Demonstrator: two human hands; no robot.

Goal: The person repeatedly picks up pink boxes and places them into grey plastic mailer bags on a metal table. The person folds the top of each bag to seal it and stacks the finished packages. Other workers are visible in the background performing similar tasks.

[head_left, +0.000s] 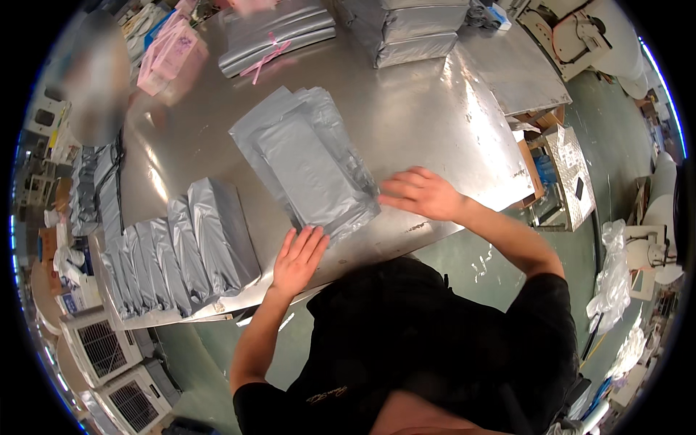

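Observation:
A loose stack of grey plastic mailing bags (308,159) lies tilted on the metal table in front of me. My left hand (299,257) rests with fingers stretched out at the near edge of the stack. On the right side, my right hand (420,194) is spread beside the stack's right edge, its fingertips at or just off the bags; which of the two I cannot tell. Neither hand grips anything.
Packed grey bundles (181,254) stand in a row at the table's left front. Grey bags tied with pink ribbon (267,58) lie at the back, near stacked grey packs (420,36) and pink boxes (172,58). The table (420,123) ends just before my body.

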